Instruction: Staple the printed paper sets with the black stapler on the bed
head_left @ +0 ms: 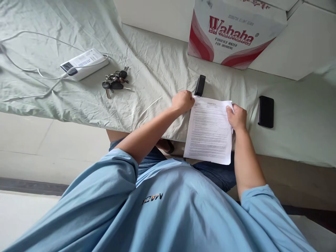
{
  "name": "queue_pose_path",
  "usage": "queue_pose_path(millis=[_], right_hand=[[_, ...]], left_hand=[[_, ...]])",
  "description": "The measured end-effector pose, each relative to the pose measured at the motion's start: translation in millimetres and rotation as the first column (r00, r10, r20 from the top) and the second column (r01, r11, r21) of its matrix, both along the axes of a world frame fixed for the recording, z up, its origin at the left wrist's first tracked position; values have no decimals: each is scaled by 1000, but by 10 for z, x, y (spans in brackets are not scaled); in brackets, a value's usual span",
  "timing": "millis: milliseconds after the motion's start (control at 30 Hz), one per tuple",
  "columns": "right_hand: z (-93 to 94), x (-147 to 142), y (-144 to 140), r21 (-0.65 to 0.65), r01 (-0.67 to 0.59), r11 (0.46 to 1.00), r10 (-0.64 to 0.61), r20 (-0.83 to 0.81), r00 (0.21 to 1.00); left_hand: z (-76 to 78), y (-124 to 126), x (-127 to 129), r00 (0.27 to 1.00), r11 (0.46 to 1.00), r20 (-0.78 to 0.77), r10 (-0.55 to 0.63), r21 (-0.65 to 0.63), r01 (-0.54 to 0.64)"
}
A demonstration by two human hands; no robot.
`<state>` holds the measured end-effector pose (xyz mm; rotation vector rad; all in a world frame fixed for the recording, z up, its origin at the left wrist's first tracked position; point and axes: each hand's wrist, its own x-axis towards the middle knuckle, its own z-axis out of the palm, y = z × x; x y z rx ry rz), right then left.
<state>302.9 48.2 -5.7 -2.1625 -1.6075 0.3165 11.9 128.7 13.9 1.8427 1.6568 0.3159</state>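
Head view: the left grip [183, 101] is closed around the top-left corner of a printed sheet [208, 133], knuckles up. The right grip [238, 117] pinches the right edge just below the top corner, thumb on the printed face. Whether one page or several are held cannot be told. The upper part of the sheet is over the cloth-covered desk [296, 136]; the lower part extends past the front edge, above the lap.

Recommended handling:

1. Apply equal, light pressure with both grips. Excess outward pull would probably crease or tear the held corner.
2. Maintain the top edge straight. The right grip sits slightly lower than the left; raising it a little should square the sheet.
3. Seat the right thumb on the margin, clear of the text.
4. Allow for the unsupported lower edge. It is likely to curl or swing if the sheet is turned quickly.
5. Leave clearance at the small black object [200, 85], just beside the top-left corner. Contact between the two cannot be confirmed.

Surroundings: a phone [266, 112] lies to the right, keys [115, 82] to the left, and a carton [233, 38] stands beyond the sheet.
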Motion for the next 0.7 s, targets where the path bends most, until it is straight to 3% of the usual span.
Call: queue_pose_path(millis=[300,500,700], right_hand=[[-177,27,-81,131,8,991,-7,-8,1000],[-209,39,-67,177,42,983,-42,-4,999],[-214,49,-64,178,76,981,-74,-20,997]], left_hand=[[-202,-149,-10,999,989,44,20,148,-26],[-178,-85,83,998,993,-35,51,112,-46],[-171,-86,44,997,989,75,32,145,-43]])
